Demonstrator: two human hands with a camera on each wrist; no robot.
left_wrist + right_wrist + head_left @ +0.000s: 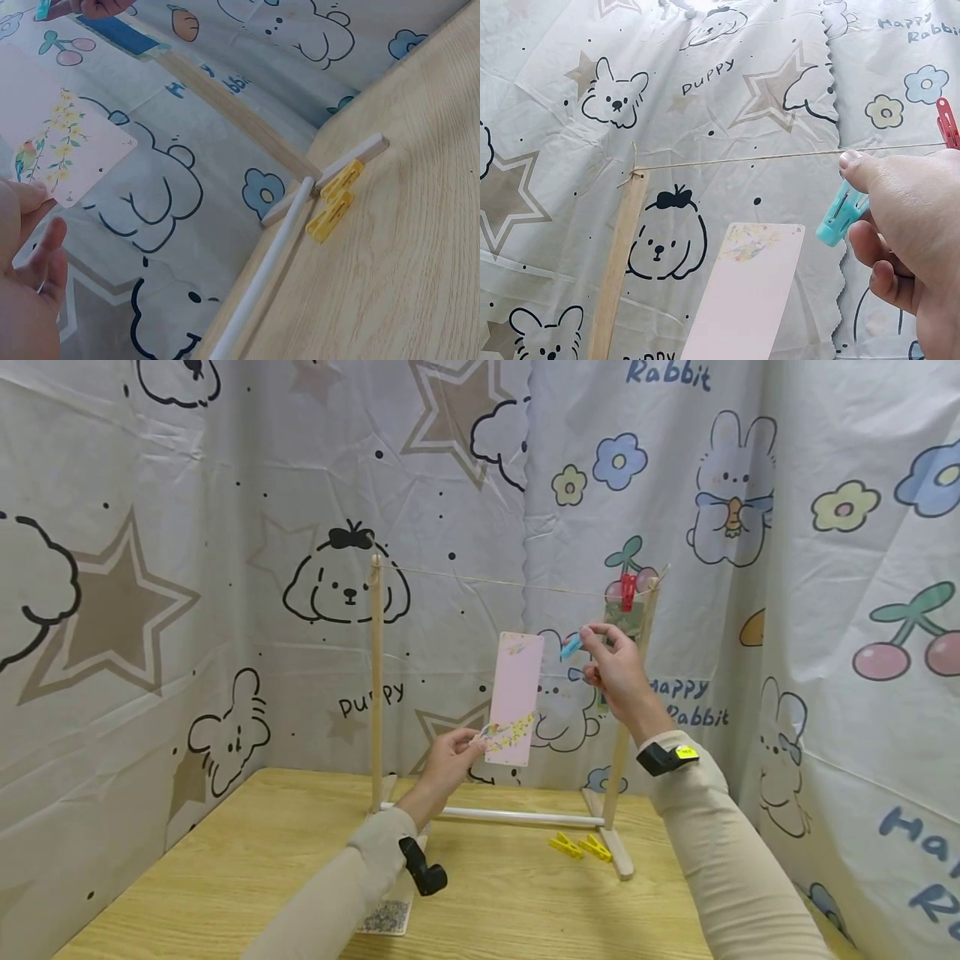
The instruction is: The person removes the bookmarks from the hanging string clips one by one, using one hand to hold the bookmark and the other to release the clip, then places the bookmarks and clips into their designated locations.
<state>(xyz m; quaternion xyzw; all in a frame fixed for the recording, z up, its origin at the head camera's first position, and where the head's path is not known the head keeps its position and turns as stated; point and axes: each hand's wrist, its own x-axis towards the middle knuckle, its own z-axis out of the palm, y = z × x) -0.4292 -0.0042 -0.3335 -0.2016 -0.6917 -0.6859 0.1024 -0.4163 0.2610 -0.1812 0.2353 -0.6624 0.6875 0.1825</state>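
My left hand (450, 760) pinches the lower left edge of a long pink card (516, 685), held upright in the air below the string (480, 580). Yellow blossoms and a small bird decorate the card's lower part in the left wrist view. To the right of the card, my right hand (618, 672) grips a light blue clothespin (842, 210) between thumb and fingers. Close behind that hand, a red clothespin (627, 592) clips a greenish card (624, 617) to the string near the right post; the hand hides part of this card.
A wooden frame with a left post (377, 693), a right post (232, 112) and a white bar (495, 816) stands on the wooden table (225, 843). Two yellow clothespins (581, 846) lie by its right foot. A patterned card (387, 917) lies partly under my left forearm.
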